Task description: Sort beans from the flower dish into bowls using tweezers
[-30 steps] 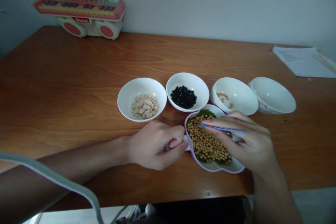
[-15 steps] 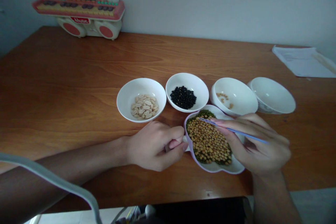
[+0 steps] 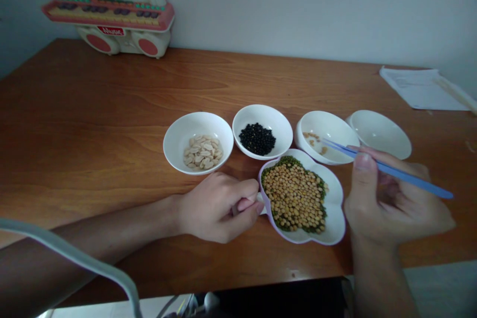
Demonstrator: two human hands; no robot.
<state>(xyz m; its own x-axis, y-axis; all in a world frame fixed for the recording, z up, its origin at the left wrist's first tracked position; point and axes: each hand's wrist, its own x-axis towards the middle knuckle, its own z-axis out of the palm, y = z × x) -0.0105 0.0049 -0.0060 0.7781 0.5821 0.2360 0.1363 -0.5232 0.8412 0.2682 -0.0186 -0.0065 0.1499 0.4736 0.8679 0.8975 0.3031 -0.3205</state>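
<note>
My left hand (image 3: 223,207) is closed round the short handle of a lilac-rimmed, flower-shaped dish (image 3: 335,208). Yellow beans (image 3: 294,196) lie in the dish over green ones. Between the fingers of my right hand (image 3: 395,198) are blue tweezers (image 3: 395,171), their tips over a white bowl (image 3: 337,131) with a few yellow beans in it. Whether the tips pinch a bean is too small to tell. To the left stand a bowl of black beans (image 3: 257,139) and a bowl of pale, flat pieces (image 3: 203,152). Another white bowl (image 3: 383,134) at the right shows nothing inside.
A toy keyboard figure (image 3: 112,15) stands at the back left against the wall. Papers (image 3: 421,87) lie at the back right of the wooden table (image 3: 93,134). A grey cable (image 3: 74,253) crosses the lower left over my forearm.
My right hand has moved right with the tweezers, whose tips went from the beans in the flower-shaped dish to over the white bowl. My left hand keeps its hold. The view has shifted slightly.
</note>
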